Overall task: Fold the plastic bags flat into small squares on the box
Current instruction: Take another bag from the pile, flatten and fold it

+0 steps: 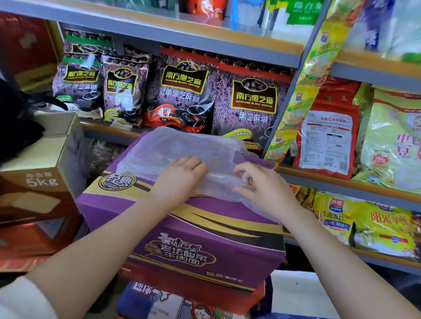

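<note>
Two hands work one clear plastic bag (181, 150) on the purple noodle box (202, 233): left hand (180, 176) presses flat, right hand (256, 182) fingers pinch its edge, so the slippery bag under them could slide off.

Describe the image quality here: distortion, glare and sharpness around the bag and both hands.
Head view: wide-angle bending bows the shelf edges; soft glare whitens the clear plastic bag on the purple box; left hand and right hand are slightly soft; the frame's corners smear.
</note>
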`<control>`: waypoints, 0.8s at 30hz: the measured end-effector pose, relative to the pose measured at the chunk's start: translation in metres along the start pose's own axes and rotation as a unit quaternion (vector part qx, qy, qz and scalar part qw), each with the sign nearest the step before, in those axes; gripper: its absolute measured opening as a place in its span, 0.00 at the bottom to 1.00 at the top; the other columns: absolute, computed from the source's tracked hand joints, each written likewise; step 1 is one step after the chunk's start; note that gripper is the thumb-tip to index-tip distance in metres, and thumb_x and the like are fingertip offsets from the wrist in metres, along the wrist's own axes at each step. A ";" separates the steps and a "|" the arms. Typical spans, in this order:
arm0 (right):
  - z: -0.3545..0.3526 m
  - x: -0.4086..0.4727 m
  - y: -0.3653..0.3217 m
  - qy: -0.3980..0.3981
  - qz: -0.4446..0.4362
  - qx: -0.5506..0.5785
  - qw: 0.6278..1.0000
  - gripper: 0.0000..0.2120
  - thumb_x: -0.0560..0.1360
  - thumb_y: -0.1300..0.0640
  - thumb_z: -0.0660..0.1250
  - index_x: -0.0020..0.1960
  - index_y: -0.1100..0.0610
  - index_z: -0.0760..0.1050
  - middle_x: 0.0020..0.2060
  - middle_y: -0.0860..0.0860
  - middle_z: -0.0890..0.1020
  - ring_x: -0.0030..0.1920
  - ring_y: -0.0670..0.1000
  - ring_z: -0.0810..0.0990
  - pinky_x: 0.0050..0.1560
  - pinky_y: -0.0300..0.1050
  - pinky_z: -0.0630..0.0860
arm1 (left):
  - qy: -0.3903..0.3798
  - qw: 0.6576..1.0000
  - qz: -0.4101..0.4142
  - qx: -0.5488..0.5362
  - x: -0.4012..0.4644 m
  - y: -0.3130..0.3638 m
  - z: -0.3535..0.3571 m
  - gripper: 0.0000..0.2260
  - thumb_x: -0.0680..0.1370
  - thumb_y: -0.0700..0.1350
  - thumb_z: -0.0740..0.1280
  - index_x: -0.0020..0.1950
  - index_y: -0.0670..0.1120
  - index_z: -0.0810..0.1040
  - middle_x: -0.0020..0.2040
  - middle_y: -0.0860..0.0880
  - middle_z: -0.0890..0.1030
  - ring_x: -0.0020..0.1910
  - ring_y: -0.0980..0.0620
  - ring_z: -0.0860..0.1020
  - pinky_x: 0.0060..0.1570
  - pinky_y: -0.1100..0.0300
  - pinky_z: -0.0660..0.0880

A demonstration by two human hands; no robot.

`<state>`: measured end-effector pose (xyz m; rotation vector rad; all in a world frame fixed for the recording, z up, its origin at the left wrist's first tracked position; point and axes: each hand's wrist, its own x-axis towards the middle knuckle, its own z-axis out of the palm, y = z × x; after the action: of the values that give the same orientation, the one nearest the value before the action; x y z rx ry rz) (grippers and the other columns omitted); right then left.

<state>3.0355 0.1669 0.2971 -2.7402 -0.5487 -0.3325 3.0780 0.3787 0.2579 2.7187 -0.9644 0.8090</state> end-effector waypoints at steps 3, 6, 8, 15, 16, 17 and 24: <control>-0.003 -0.017 0.025 -0.021 0.012 -0.093 0.995 0.16 0.75 0.59 0.64 0.62 0.53 0.72 0.51 0.49 0.76 0.52 0.54 0.76 0.45 0.46 0.72 | 0.014 0.998 -0.034 -0.059 -0.008 -0.003 0.003 0.05 0.69 0.38 0.64 0.43 0.45 0.71 0.36 0.44 0.75 0.32 0.43 0.76 0.29 0.57 0.73; 0.002 -0.029 0.044 0.044 0.058 -0.063 0.995 0.11 0.74 0.65 0.63 0.54 0.58 0.78 0.51 0.53 0.76 0.54 0.54 0.75 0.45 0.42 0.69 | 0.043 0.987 -0.054 -0.144 -0.016 0.000 0.000 0.05 0.70 0.43 0.54 0.44 0.48 0.67 0.38 0.44 0.75 0.35 0.43 0.75 0.30 0.55 0.73; 0.007 -0.031 0.048 0.079 0.099 0.024 0.992 0.10 0.73 0.68 0.62 0.50 0.58 0.76 0.50 0.52 0.75 0.52 0.53 0.75 0.47 0.44 0.71 | 0.049 0.985 -0.048 -0.161 -0.020 0.001 -0.001 0.06 0.68 0.44 0.53 0.43 0.49 0.65 0.38 0.44 0.74 0.35 0.43 0.74 0.30 0.54 0.74; 0.000 -0.039 0.045 0.099 0.227 0.221 0.943 0.21 0.71 0.76 0.54 0.53 0.51 0.62 0.49 0.53 0.73 0.27 0.49 0.78 0.26 0.42 0.71 | 0.085 0.990 -0.103 -0.055 -0.030 0.007 -0.001 0.14 0.65 0.31 0.61 0.41 0.48 0.63 0.33 0.42 0.74 0.29 0.42 0.74 0.24 0.56 0.69; -0.002 -0.040 0.048 0.083 0.248 0.208 0.942 0.20 0.72 0.75 0.55 0.53 0.53 0.62 0.52 0.52 0.72 0.31 0.51 0.79 0.29 0.45 0.72 | 0.084 0.988 -0.123 -0.035 -0.030 0.006 -0.002 0.16 0.65 0.29 0.64 0.42 0.47 0.65 0.33 0.42 0.75 0.29 0.42 0.74 0.25 0.57 0.68; -0.003 -0.042 0.051 0.059 0.265 0.184 0.945 0.17 0.72 0.74 0.56 0.54 0.54 0.64 0.54 0.52 0.73 0.36 0.53 0.79 0.34 0.48 0.75 | 0.079 0.987 -0.141 -0.021 -0.029 0.006 -0.003 0.16 0.64 0.28 0.67 0.43 0.45 0.68 0.33 0.41 0.76 0.29 0.41 0.75 0.26 0.57 0.69; 0.002 -0.045 0.025 0.044 0.074 -0.142 0.986 0.23 0.74 0.54 0.65 0.67 0.51 0.65 0.65 0.49 0.69 0.67 0.54 0.65 0.68 0.50 0.59 | -0.010 0.990 -0.137 0.012 -0.025 0.000 -0.008 0.24 0.61 0.33 0.74 0.55 0.41 0.77 0.51 0.39 0.78 0.49 0.36 0.76 0.46 0.45 0.72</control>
<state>3.0054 0.1313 0.2759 -2.9985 -0.2892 -0.5266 3.0578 0.3949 0.2512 2.7991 -0.5686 0.7466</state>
